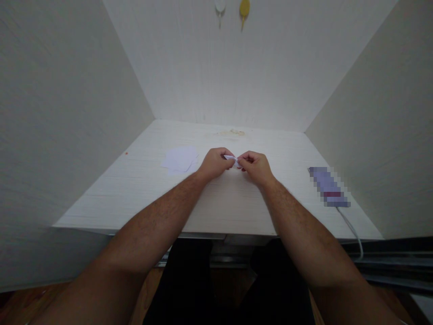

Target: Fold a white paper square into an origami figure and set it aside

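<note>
Pinching with left hand [216,162] and right hand [257,167] together — grasping a small, thin, angular piece of white paper [230,157] over the middle of a pale, finely streaked desk [230,203]. Just beside the left hand, lying flat and loosely overlapped: smooth white sheets [181,159]. Well to the right — a flat, pixel-blurred rectangle [328,186] trailing a slim pale cord [349,223].

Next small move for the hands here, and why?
Probably have the left hand steady the small white paper while the right hand presses lightly along it: both hands pinch it, close together, so one can anchor while the other works. Any crease is too small to make out. The loose white sheets to the left can wait.
</note>
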A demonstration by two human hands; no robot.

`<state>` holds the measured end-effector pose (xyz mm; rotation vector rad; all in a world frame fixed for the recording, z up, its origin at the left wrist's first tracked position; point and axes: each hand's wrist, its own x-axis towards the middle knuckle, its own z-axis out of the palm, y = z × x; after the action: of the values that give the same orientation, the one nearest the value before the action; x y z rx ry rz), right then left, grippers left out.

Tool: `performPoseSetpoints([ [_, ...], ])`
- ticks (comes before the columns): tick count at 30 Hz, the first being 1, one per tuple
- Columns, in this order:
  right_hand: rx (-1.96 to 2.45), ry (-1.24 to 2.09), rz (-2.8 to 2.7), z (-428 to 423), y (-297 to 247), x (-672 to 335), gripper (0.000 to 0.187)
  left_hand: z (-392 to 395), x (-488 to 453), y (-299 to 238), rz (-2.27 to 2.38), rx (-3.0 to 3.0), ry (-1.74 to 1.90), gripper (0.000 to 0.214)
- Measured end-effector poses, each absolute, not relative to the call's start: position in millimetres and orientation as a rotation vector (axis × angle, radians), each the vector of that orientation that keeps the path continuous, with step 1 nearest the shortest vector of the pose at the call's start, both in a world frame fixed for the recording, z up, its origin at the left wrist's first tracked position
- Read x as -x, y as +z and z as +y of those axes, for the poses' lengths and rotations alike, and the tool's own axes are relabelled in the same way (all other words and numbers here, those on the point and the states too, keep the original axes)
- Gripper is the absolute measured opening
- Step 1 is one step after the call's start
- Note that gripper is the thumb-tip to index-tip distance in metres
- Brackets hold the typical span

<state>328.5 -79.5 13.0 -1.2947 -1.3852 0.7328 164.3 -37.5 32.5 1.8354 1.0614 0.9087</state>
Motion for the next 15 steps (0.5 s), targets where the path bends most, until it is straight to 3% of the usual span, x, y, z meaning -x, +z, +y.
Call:
performPoseSetpoints([
  [15,1.256,0.803,-1.389,-78.4,12.7,-331.5,0.014,-39.9,-164.6,36.6,1.056,-1.831,0.885,0.014],
])
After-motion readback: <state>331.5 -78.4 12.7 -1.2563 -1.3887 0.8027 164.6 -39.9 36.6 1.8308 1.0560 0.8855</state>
